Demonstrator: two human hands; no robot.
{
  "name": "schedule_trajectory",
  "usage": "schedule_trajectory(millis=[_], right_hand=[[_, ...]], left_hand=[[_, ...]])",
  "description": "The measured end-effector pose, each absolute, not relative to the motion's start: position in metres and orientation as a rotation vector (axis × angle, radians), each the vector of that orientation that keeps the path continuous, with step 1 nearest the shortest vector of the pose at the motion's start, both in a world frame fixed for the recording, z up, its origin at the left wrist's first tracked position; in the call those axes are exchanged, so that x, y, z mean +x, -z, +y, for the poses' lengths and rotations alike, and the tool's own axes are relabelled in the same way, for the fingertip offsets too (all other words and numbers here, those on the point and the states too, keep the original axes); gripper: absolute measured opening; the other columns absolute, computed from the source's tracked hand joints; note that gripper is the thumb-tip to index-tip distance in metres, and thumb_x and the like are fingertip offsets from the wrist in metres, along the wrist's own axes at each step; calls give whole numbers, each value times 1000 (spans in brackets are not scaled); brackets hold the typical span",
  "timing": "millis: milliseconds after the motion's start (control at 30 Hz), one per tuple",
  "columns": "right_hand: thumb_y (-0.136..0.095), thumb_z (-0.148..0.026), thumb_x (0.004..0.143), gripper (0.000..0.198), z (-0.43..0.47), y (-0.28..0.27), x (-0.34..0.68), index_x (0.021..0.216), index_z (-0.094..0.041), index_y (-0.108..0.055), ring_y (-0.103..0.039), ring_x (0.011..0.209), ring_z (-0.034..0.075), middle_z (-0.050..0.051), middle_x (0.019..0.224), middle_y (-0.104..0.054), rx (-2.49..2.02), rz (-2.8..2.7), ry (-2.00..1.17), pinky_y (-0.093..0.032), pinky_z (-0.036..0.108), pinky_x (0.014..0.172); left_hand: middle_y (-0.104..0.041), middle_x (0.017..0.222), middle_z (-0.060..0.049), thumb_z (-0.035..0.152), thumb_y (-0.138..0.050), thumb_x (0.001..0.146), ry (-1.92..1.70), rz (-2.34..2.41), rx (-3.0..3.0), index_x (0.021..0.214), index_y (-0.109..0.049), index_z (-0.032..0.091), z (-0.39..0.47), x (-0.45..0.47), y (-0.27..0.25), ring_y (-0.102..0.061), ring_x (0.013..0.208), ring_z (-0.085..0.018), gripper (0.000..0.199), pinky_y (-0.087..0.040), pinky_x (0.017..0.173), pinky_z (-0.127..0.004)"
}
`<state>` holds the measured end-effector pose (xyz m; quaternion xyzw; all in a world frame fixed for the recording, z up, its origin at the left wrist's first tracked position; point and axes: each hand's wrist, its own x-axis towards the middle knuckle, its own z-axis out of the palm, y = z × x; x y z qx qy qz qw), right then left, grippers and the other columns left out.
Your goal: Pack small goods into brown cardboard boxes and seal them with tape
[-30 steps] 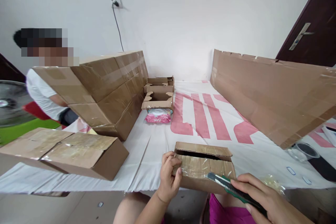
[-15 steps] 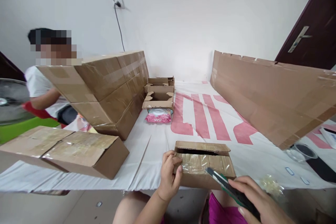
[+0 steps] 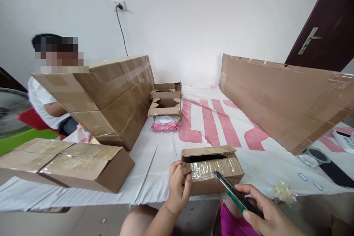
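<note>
A small cardboard box [image 3: 212, 182] lies at the table's front edge, with clear tape over its front flap. Its rear flap is lifted, leaving a dark gap along the top. My left hand [image 3: 179, 186] grips the box at its left end, fingers curled over the edge. In my right hand [image 3: 260, 208] is a utility knife [image 3: 235, 193] with a green and black handle. The knife's tip points left and up at the taped flap; whether it touches the tape I cannot tell.
A long cardboard box [image 3: 80, 166] lies at the left, beside a stack of taped boxes [image 3: 118, 99]. Open boxes [image 3: 166, 110] and a pink wipes pack [image 3: 165, 123] stand mid-table. A large cardboard panel [image 3: 276, 99] borders the right. A seated person [image 3: 44, 99] is behind the stack.
The knife has shifted slightly left and up relative to the box, over the taped flap. My left hand keeps its grip on the box end. The view has turned a little.
</note>
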<state>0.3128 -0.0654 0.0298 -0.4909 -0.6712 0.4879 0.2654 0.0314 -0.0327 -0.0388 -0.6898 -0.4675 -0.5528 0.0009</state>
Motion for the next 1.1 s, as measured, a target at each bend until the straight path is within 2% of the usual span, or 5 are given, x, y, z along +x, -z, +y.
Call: schedule_trajectory(millis=[167, 433, 733, 900, 1100], right_hand=[[-55, -51, 86, 47, -68, -32, 314, 125, -27, -59, -69, 79, 23, 4, 86, -68, -1308, -1559, -1623, -57, 38, 76], [-53, -24, 84, 46, -60, -41, 319, 130, -22, -53, -53, 126, 26, 13, 135, -56, -1262, -2301, -896, -45, 41, 105], [-63, -37, 79, 44, -58, -26, 306, 120, -21, -58, -64, 105, 25, 9, 111, -68, -1233, -1752, -1409, -50, 41, 95], [-61, -49, 81, 49, -62, -29, 304, 122, -23, -58, -61, 57, 13, 3, 87, -65, -1272, -1393, -1780, -52, 27, 54], [-57, -37, 84, 42, -58, -42, 308, 123, -22, -57, -69, 80, 20, 8, 101, -69, -1325, -1778, -1488, -58, 33, 73]], left_hand=[[-54, 76, -3, 15, -45, 89, 1745, -1458, -2165, 91, -53, 23, -32, 32, 41, -52, 93, -24, 12, -46, 78, -38], [-55, 77, -3, 15, -45, 88, 1712, -1472, -2174, 92, -53, 23, -33, 31, 43, -52, 94, -25, 12, -46, 79, -40], [-53, 78, -3, 15, -43, 89, 1731, -1496, -2187, 92, -52, 23, -34, 31, 42, -50, 95, -24, 12, -44, 81, -39], [-54, 78, -3, 14, -44, 89, 1741, -1491, -2189, 92, -52, 23, -33, 32, 42, -50, 95, -25, 12, -44, 80, -38], [-53, 77, -2, 15, -44, 88, 1739, -1487, -2178, 90, -52, 24, -33, 31, 43, -50, 94, -24, 11, -44, 80, -38]])
